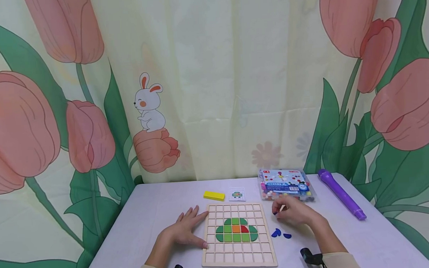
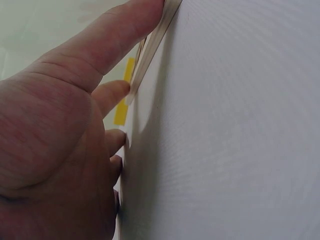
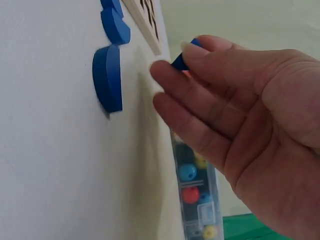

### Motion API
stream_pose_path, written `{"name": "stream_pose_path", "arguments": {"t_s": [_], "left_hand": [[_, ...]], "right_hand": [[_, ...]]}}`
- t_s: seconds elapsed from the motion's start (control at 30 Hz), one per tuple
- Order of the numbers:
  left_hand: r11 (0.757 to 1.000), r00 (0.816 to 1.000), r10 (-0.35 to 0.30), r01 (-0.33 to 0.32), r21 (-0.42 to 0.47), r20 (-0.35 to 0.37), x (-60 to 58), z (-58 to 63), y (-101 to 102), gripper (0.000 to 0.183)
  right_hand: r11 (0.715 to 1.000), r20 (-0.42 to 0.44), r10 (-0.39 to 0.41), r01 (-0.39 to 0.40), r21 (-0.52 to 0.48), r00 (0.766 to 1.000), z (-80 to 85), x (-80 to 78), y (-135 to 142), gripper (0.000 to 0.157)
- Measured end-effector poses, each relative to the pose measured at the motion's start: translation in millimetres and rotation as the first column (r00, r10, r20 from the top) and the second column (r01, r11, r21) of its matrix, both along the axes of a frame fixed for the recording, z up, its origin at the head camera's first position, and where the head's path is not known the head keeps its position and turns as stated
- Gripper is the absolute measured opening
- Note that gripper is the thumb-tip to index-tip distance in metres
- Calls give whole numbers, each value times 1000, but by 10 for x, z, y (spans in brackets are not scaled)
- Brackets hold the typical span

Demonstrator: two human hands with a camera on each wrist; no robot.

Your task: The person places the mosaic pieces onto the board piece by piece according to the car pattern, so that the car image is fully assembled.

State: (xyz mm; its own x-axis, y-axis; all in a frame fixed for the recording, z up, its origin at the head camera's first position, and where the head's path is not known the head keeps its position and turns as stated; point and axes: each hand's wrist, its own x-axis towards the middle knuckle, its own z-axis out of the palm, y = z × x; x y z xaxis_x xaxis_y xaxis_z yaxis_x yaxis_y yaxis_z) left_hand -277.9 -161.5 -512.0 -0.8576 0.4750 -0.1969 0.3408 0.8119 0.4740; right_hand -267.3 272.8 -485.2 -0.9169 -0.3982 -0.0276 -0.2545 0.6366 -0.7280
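A pale wooden grid board [image 1: 240, 264] lies on the table, with light green, dark green, orange and red pieces [image 1: 236, 228] in its middle cells. My left hand [image 1: 182, 231] rests at the board's left edge, fingers spread, thumb and index finger touching the rim. To the right of the board, just above the table, my right hand [image 1: 296, 211] pinches a small blue piece [image 3: 178, 63] between thumb and fingers; its full shape is covered. Below that hand lie three more blue pieces, among them a half-round block [image 3: 107, 80].
Behind the board are a yellow block [image 1: 214, 195] and a small pattern card [image 1: 237, 194]. A clear plastic case of colored beads [image 1: 286, 185] stands at the back right, and a purple tube [image 1: 342, 195] lies beyond it. A curtain [image 1: 213, 86] hangs behind the table.
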Motion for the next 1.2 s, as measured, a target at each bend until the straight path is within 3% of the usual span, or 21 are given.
{"name": "stream_pose_path", "arguments": {"t_s": [0.17, 0.4, 0.73, 1.2], "left_hand": [[1000, 1000, 1, -1, -3, 1, -2, -2, 0, 111], [1000, 1000, 6, -6, -7, -1, -8, 6, 12, 111], [1000, 1000, 9, -9, -6, 8, -9, -11, 7, 110], [1000, 1000, 9, -9, 2, 6, 0, -4, 9, 111]], "right_hand": [[995, -31, 60, -62, -80, 998, 32, -19, -83, 11], [989, -29, 81, -84, -122, 996, 64, -12, -224, 21], [958, -29, 165, -168, -231, 986, 111, 43, -529, 19], [947, -64, 267, -274, -171, 962, 157, 52, -934, 12]]}}
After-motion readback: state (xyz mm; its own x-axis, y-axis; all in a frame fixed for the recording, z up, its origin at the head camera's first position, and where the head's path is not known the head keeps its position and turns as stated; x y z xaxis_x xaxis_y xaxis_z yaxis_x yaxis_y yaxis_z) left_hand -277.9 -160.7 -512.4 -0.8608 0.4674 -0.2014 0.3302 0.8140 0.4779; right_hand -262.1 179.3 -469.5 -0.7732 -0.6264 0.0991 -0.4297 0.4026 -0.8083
